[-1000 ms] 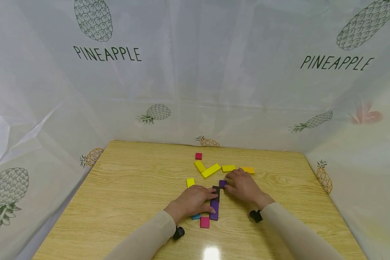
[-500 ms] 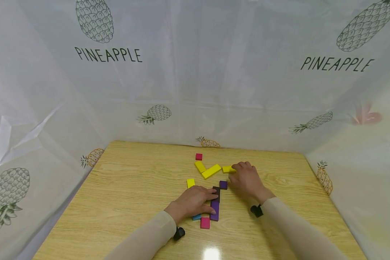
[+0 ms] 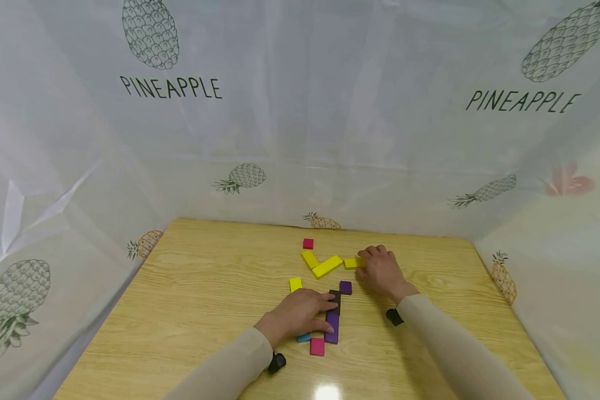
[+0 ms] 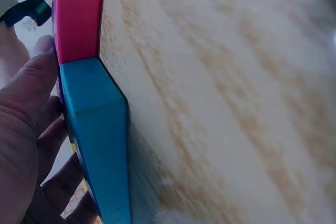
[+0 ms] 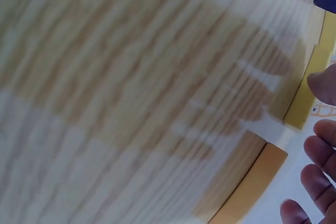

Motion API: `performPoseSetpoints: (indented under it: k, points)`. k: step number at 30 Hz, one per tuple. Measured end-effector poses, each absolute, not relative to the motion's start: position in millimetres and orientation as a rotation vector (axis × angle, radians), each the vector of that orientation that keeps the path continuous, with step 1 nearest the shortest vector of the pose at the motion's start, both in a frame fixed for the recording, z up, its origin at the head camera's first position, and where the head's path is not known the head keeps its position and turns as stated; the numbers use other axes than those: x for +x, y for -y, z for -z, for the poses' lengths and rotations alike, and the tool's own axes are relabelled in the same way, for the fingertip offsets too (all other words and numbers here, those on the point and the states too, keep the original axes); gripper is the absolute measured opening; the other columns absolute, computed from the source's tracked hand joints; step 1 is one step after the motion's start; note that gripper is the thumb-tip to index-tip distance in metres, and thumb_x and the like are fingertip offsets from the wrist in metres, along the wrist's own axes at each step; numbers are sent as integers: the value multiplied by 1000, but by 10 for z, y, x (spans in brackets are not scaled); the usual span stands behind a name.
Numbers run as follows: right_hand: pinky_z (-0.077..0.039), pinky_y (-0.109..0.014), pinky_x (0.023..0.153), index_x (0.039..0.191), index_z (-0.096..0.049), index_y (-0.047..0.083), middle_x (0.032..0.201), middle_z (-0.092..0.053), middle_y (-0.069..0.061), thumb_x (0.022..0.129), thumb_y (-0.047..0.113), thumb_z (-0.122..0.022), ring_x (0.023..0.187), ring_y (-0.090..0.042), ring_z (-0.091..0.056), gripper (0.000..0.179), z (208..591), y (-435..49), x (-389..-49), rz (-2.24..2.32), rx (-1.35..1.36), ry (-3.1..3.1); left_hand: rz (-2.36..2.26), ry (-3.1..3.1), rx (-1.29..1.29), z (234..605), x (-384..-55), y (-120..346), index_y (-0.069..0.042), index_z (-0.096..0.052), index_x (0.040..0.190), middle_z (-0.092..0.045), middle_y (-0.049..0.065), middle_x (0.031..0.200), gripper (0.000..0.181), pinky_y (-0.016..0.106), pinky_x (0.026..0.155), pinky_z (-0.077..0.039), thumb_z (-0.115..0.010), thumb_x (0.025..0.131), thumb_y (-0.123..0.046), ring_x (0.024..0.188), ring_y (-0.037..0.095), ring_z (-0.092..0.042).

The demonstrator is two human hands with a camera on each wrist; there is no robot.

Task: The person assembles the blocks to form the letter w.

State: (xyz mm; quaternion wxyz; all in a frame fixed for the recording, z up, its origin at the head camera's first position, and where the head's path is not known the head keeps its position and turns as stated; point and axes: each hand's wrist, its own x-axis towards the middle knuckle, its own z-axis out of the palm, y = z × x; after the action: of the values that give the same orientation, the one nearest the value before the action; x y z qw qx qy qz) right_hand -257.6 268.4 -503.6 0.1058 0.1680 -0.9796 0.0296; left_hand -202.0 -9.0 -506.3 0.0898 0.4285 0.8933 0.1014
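Observation:
My left hand (image 3: 300,311) rests over a group of flat wooden blocks. Its fingertips touch a black block (image 3: 335,310), and the thumb lies on a long purple block (image 3: 332,337). A blue block (image 4: 102,135) shows partly under the palm, with a pink block (image 3: 317,346) beside it. My right hand (image 3: 380,272) is at the right end of a short yellow block (image 3: 352,263), fingers loosely bent. In the right wrist view the thumb is close to that yellow block; contact is unclear. An orange block (image 5: 254,182) lies beyond it, hidden by the hand in the head view.
Two yellow blocks (image 3: 327,267) meet in a V, with a red square block (image 3: 308,244) behind them. A small dark purple block (image 3: 346,287) sits off the black one's far corner. Another yellow block (image 3: 295,284) is beyond the left hand. Printed sheeting borders the wooden table (image 3: 205,266).
My right hand has moved away from the small dark purple block, slightly farther back, and now covers the orange block in the head view. The left hand stays on its blocks.

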Motion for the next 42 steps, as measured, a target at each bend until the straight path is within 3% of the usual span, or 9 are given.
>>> performPoseSetpoints:
  k: [11, 17, 20, 30, 42]
  points:
    - [-53, -55, 84, 109, -75, 3, 107, -69, -14, 94, 24, -77, 98, -36, -58, 26, 5079, -2734, -2510, -21, 475, 2849, -298, -2672, 1283, 5089, -2010, 72, -28, -59, 153, -50, -9, 161, 62, 35, 122, -41, -61, 100, -60, 146, 16, -52]
    - [-53, -54, 81, 105, -75, 3, 104, -70, -14, 96, 27, -73, 95, -35, -60, 25, 5109, -2761, -2404, -14, 503, 2820, -309, -2666, 1276, 5091, -2012, 76, -27, -59, 153, -50, -9, 162, 62, 36, 122, -41, -61, 100, -60, 146, 16, -52]
    - [-54, -56, 83, 107, -75, 3, 106, -70, -14, 97, 28, -72, 98, -36, -61, 27, 5103, -2772, -2384, 2, 532, 2820, -309, -2664, 1275, 5085, -2016, 79, -27, -58, 153, -49, -9, 162, 62, 36, 122, -41, -61, 100, -60, 146, 16, -52]
    - [-50, -63, 98, 139, -63, 2, 129, -66, -17, 94, 37, -77, 119, -41, -58, 58, 5007, -2774, -2546, 46, 643, 2840, -310, -2657, 1262, 5070, -2014, 87, -28, -58, 153, -49, -9, 162, 62, 36, 123, -41, -61, 100, -60, 146, 15, -52]
    - [-43, -66, 108, 145, -60, 6, 140, -61, -16, 93, 41, -71, 128, -40, -52, 63, 4994, -2750, -2748, 44, 670, 3032, -310, -2661, 1286, 5098, -2024, 95, -28, -58, 153, -50, -9, 161, 62, 37, 121, -43, -60, 100, -61, 145, 14, -53]
